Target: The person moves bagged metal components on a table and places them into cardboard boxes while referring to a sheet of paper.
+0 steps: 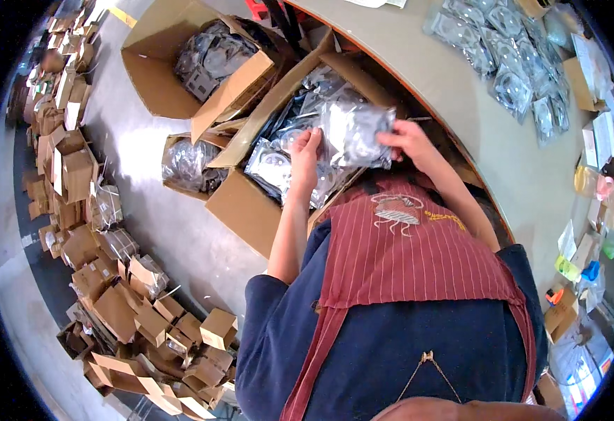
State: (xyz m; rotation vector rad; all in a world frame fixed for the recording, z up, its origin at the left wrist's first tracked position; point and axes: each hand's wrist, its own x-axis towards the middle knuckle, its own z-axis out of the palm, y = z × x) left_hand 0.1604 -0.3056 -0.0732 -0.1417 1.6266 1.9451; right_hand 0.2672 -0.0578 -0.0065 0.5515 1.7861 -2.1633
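A shiny clear plastic bag (352,133), blurred by motion, hangs over an open cardboard box (240,210). Its contents look grey or metallic, but I cannot make out their kind. My right hand (404,140) grips the bag's right side, thumb and fingers closed on it. At the bag's left edge my left hand (305,146) is closed in a pinch and appears to hold that edge. Below the hands, the box is filled with similar bagged parts (270,165), some showing pale ring shapes.
Another large open box (156,70) and a smaller box (174,184) hold more bagged parts. On the right stands a grey table (419,42), with bagged metallic parts (510,70) piled on it. Many cardboard cartons (114,309) lie heaped on the left.
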